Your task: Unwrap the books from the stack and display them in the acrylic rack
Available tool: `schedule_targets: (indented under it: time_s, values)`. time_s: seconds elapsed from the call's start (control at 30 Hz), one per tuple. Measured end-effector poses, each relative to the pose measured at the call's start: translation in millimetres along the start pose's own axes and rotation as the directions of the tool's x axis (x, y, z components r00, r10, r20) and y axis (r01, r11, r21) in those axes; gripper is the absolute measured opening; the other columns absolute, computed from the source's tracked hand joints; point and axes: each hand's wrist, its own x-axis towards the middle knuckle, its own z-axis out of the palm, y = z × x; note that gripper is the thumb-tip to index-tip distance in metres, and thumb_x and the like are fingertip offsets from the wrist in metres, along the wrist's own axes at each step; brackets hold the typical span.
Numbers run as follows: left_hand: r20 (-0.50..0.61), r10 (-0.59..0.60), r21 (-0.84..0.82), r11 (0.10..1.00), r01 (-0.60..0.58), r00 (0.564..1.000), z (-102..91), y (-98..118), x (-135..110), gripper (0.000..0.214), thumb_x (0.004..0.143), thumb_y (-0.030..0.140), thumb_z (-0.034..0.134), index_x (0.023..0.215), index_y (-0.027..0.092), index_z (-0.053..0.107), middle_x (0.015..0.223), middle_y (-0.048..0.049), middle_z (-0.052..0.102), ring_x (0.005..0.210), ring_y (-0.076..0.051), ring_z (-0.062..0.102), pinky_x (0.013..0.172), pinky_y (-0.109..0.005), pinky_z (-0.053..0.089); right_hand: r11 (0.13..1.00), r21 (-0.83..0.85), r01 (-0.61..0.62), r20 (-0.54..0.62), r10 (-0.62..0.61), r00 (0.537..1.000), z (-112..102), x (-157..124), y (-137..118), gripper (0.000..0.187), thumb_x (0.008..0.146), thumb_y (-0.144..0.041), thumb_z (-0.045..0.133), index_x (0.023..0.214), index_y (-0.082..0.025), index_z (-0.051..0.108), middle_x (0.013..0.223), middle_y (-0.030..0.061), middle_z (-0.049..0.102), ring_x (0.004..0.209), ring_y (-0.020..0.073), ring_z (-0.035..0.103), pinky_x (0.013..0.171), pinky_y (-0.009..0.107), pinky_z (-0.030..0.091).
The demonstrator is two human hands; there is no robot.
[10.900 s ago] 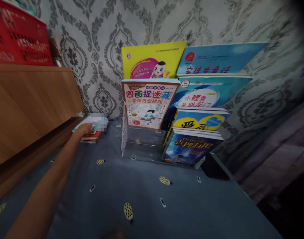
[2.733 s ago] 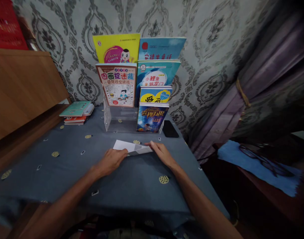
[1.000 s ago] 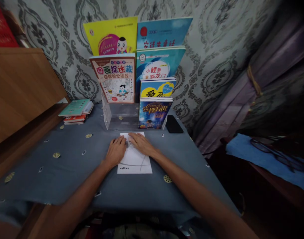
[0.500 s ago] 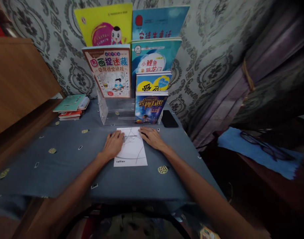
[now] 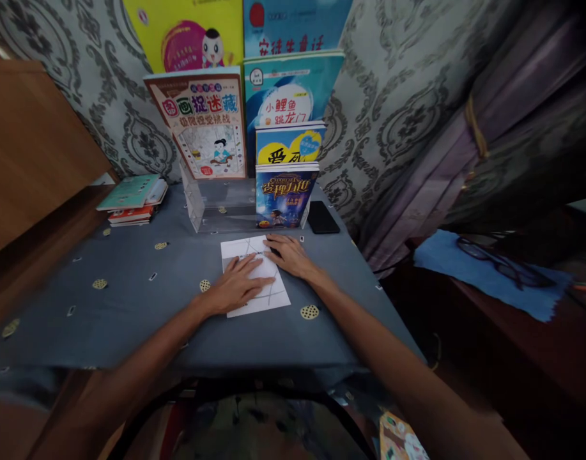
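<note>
A white printed booklet or sheet (image 5: 275,295) with thin grey curved lines lies flat on the cloth-covered table, turned slightly askew. My left hand (image 5: 239,284) rests spread across its left and middle part, fingers stretched out, covering some of the print. At its upper right edge, my right hand (image 5: 290,254) lies with fingertips on the paper and the palm over the cloth. Just behind stands a clear acrylic book rack (image 5: 225,220). Its front right slot bears a dark blue book (image 5: 284,198); a brown-bordered picture book (image 5: 209,128) leans on the left.
A black phone (image 5: 323,218) lies right of the rack. Stacked books (image 5: 132,199) sit at the table's back left, near a wooden panel (image 5: 38,140). Eyeglasses (image 5: 508,265) rest on a blue cloth (image 5: 441,255) to the right. A purple curtain (image 5: 417,166) hangs beyond the table.
My left hand has slid right from the paper's left edge onto its middle. The paper has turned slightly counter-clockwise. My right hand stays at the upper right edge, and the view has shifted a little.
</note>
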Motion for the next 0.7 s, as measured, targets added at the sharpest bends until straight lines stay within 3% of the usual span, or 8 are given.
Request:
schedule_targets:
  time_s: [0.27,0.5,0.7]
  values:
    - [0.103,0.094,-0.027,0.995,-0.092,0.990,-6.9,20.3,-15.9,0.040,0.104,0.041,0.039,0.142,0.040,0.052,0.160,-0.0057,0.035,0.152,-0.027,0.022,0.121,-0.061,0.014,0.998,-0.062,-0.011,0.003,0.012,1.000,-1.5,-2.3,-4.4,0.041,0.099,-0.033,0.050,0.136,-0.020,0.059,0.148,0.0123,0.053,0.140,0.0280,0.046,0.117,0.054,0.030]
    - [-0.035,0.081,-0.031,0.996,-0.082,0.996,8.5,13.0,-19.5,0.041,0.105,0.033,0.035,0.142,0.030,0.052,0.155,-0.0067,0.045,0.147,-0.021,0.034,0.123,-0.053,0.020,0.983,-0.166,-0.072,0.051,0.082,0.995,-3.2,-20.8,-34.5,0.050,0.101,-0.036,0.043,0.146,-0.013,0.047,0.156,0.0179,0.042,0.145,0.0303,0.037,0.117,0.055,0.027]
    - [-0.106,0.083,-0.014,0.996,-0.085,0.991,14.0,13.1,-19.9,0.039,0.105,0.032,0.034,0.137,0.029,0.056,0.148,-0.0055,0.054,0.143,-0.019,0.041,0.122,-0.050,0.024,0.962,-0.255,-0.096,0.005,0.101,0.995,6.8,-62.4,-64.5,0.048,0.101,-0.021,0.031,0.144,-0.014,0.048,0.157,0.0199,0.038,0.145,0.0316,0.036,0.115,0.056,0.030]
